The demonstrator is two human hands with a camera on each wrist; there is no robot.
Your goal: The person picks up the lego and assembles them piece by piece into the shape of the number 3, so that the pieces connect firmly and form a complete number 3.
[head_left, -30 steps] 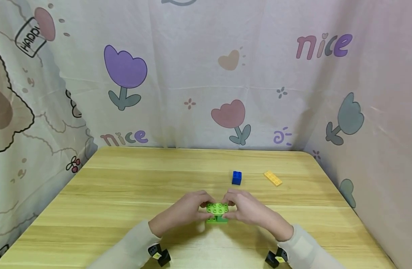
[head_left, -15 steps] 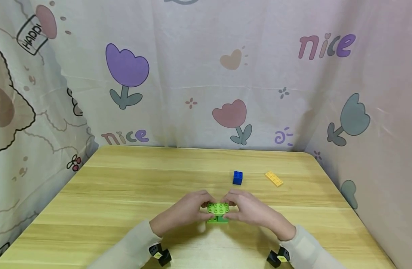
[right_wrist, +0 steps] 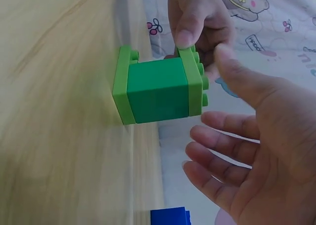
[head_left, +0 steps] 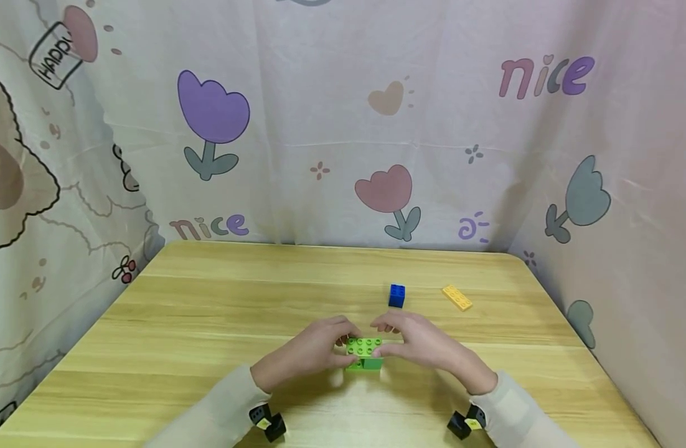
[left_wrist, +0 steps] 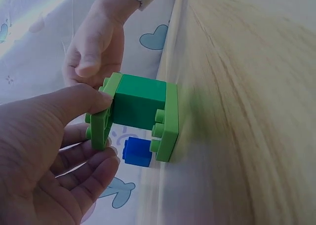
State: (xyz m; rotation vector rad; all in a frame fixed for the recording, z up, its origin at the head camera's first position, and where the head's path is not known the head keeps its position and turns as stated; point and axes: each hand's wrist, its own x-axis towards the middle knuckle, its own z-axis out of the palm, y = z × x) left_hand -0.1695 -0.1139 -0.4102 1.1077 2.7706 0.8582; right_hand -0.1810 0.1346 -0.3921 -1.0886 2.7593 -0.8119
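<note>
A small stack of toy building bricks stands on the table in front of me: a light green plate on top (head_left: 365, 346), a darker green block (right_wrist: 158, 91) in the middle, and another light green plate (left_wrist: 171, 121) underneath. The block fills only the right end, so a gap shows between the plates at the left. My left hand (head_left: 312, 347) pinches the left end of the top plate, thumb on the near edge, fingertips at the far edge. My right hand (head_left: 424, 341) is beside the right end, fingers spread and apart from the far edge, its thumb close to the plate.
Farther back on the table (head_left: 236, 298) sits a blue brick (head_left: 396, 295). To its right lies a flat yellow plate (head_left: 457, 298). A patterned cloth (head_left: 298, 112) hangs behind the table and along its sides.
The right hand's fingers have come off the top plate and spread, moving slightly right and away. The left hand keeps its pinch, and the stack stays in place.
</note>
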